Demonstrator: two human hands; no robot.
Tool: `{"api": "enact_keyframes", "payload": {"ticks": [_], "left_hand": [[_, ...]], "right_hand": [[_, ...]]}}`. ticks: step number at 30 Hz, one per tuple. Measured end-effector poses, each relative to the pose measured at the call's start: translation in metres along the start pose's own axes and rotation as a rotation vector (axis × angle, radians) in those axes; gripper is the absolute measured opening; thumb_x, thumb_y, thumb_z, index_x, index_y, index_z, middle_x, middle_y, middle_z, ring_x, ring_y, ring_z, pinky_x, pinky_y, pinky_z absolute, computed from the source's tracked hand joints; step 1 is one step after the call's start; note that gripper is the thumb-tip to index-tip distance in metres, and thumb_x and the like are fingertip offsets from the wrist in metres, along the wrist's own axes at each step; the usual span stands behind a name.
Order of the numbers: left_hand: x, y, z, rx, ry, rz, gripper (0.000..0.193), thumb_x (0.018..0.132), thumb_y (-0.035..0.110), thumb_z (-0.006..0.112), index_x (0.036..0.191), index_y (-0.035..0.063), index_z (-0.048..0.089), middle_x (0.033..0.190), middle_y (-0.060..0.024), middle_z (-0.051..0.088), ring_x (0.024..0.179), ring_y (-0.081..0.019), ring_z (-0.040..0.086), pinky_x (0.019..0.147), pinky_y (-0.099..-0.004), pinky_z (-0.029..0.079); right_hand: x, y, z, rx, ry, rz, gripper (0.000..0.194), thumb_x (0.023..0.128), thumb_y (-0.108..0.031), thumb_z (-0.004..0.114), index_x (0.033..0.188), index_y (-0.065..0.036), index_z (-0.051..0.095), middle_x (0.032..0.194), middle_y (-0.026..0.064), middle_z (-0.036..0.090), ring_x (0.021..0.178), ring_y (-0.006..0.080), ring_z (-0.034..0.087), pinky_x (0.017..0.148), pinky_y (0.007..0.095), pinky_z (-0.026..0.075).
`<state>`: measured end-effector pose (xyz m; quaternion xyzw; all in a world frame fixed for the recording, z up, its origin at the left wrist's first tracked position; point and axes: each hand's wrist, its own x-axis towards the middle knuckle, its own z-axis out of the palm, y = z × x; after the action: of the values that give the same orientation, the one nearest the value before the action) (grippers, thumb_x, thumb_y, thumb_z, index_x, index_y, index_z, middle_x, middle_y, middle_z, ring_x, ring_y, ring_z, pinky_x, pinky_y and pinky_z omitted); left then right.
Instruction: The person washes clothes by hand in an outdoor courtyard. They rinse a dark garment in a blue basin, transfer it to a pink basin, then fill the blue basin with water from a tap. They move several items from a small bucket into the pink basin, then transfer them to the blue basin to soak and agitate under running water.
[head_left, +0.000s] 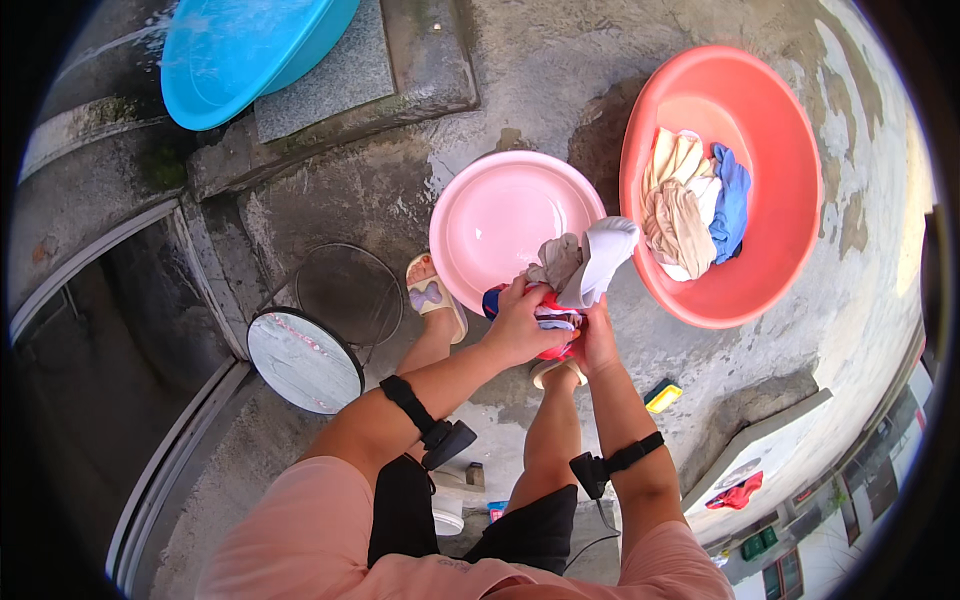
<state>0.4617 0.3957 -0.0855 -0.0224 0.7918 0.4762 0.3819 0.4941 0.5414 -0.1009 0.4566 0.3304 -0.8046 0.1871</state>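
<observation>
Both of my hands grip one bundle of cloth in front of my knees, at the near right rim of a pink plastic basin (480, 217). My left hand (521, 319) closes on its left side, over red and dark blue fabric (553, 350). From the right, my right hand (598, 334) holds the same bundle. A white cloth piece (604, 259) and a grey-beige one (559, 262) stick out above my fingers. The basin's pale bottom shines with bright reflections. How the pieces are folded together inside my grip is hidden.
A coral tub (780, 202) with beige, white and blue clothes (694, 202) stands at right. A blue basin (225, 52) sits on a stone slab at upper left. By my left foot is a round-topped stool (304, 360); a yellow-and-dark brush or sponge (664, 397) lies at right.
</observation>
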Motion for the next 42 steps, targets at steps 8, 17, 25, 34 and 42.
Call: {"api": "enact_keyframes", "payload": {"ticks": [8, 17, 25, 34, 42], "left_hand": [[-0.075, 0.074, -0.016, -0.064, 0.144, 0.122, 0.07, 0.056, 0.036, 0.08, 0.115, 0.0045, 0.058, 0.132, -0.0232, 0.035, 0.122, -0.0426, 0.033, 0.103, -0.0489, 0.028], [-0.071, 0.05, -0.016, -0.043, 0.217, 0.086, 0.077, 0.057, 0.04, 0.081, 0.119, 0.0039, 0.055, 0.129, -0.0249, 0.039, 0.121, -0.0439, 0.035, 0.103, -0.0482, 0.03], [-0.044, 0.026, -0.049, 0.139, -0.103, -0.083, 0.097, 0.063, 0.038, 0.078, 0.141, 0.0086, 0.029, 0.144, -0.0315, 0.01, 0.124, -0.0477, 0.035, 0.102, -0.0444, 0.035], [-0.173, 0.143, -0.23, -0.084, -0.12, 0.268, 0.05, 0.079, 0.022, 0.066, 0.122, 0.002, 0.052, 0.118, -0.0192, 0.055, 0.11, -0.0283, 0.055, 0.091, -0.0358, 0.045], [-0.31, 0.16, -0.395, -0.172, 0.487, 0.221, 0.041, 0.086, 0.013, 0.062, 0.123, 0.0029, 0.051, 0.119, -0.0086, 0.057, 0.104, -0.0184, 0.056, 0.083, -0.0311, 0.047]], "right_hand": [[-0.099, -0.043, 0.035, -0.098, -0.124, -0.125, 0.048, 0.092, -0.024, 0.047, 0.136, -0.011, 0.031, 0.126, 0.0065, 0.048, 0.115, 0.0219, 0.051, 0.095, 0.0371, 0.044], [-0.086, -0.037, 0.039, -0.217, -0.129, -0.036, 0.053, 0.09, -0.028, 0.05, 0.137, -0.017, 0.03, 0.124, 0.006, 0.049, 0.11, 0.0235, 0.052, 0.085, 0.0411, 0.049], [-0.074, -0.041, 0.048, -1.027, 0.153, 0.198, 0.056, 0.086, -0.032, 0.058, 0.137, -0.02, 0.037, 0.125, 0.0025, 0.047, 0.112, 0.0217, 0.048, 0.078, 0.0424, 0.048], [-0.259, -0.103, 0.149, -1.351, -0.108, -0.176, 0.038, 0.088, -0.017, 0.059, 0.121, -0.002, 0.052, 0.109, 0.0109, 0.06, 0.092, 0.0183, 0.062, 0.074, 0.0293, 0.05], [-0.385, -0.143, 0.19, -1.448, -0.132, -0.418, 0.036, 0.087, -0.011, 0.059, 0.121, 0.001, 0.051, 0.116, 0.0164, 0.058, 0.097, 0.0238, 0.063, 0.076, 0.0316, 0.052]]}}
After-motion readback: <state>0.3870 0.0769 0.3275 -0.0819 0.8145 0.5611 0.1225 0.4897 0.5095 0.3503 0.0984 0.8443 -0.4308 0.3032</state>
